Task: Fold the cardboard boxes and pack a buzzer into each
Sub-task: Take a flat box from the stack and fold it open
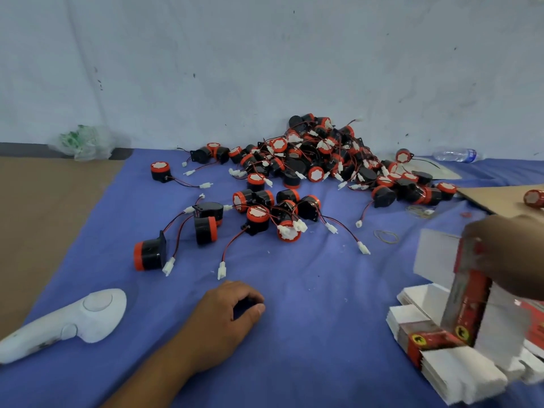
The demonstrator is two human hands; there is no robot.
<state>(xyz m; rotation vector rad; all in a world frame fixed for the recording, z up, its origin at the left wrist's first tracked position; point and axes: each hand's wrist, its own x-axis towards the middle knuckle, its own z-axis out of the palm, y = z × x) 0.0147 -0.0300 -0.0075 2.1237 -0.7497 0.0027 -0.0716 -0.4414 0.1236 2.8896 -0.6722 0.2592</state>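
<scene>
The flat box (468,290) gripped in my right hand (506,254) was red-printed with white flaps, still unfolded, and stood tilted on end over the stack of flat boxes (441,357) below that hand. The buzzers (309,160), black with orange-red caps, thin leads and white plugs, lay heaped and scattered beyond my left hand (229,313).
</scene>
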